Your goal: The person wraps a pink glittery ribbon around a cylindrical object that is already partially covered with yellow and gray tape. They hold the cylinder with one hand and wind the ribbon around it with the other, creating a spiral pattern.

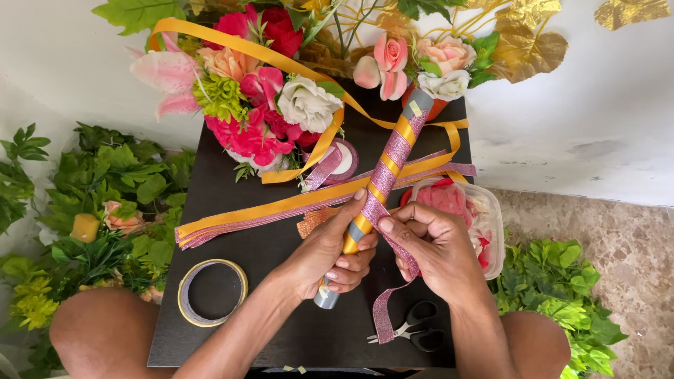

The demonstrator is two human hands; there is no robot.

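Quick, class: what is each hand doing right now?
Left hand: closed around the wrapped tube.
Right hand: pinching the pink glitter ribbon against the tube.

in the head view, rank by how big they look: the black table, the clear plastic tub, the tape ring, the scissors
1. table, by far the largest.
2. tub, though the right hand hides part of it.
3. tape ring, looks close to the tub, so this rank is unsure.
4. scissors, smallest.

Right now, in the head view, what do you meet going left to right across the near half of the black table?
Tape roll → left hand gripping the ribbon-wrapped tube → right hand pressing pink glitter ribbon → clear plastic container.
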